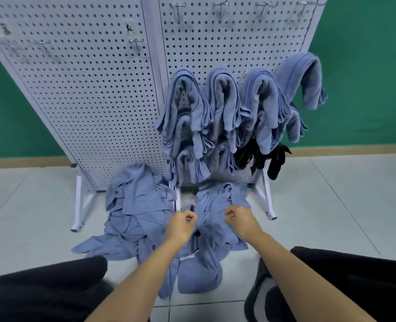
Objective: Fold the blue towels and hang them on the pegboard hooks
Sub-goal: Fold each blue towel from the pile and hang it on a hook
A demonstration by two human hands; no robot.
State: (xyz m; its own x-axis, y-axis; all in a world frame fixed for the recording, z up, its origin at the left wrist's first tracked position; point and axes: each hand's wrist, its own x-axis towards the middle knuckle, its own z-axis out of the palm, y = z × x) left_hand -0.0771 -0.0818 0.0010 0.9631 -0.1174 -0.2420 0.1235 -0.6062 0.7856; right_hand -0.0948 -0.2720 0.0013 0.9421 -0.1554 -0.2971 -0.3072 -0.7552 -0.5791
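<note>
Left hand point(180, 225) and right hand point(241, 220) hover curled above the blue towels point(134, 212).

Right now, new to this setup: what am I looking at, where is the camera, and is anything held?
No machine here: one camera worn on a person's head looks down at their two bare hands. The left hand and right hand hover, fingers curled, over a pile of loose blue towels on the tiled floor; whether they pinch cloth I cannot tell. Behind stands a white pegboard with folded towels already hanging on it, and something black hanging lower right. The top hooks are bare.
</note>
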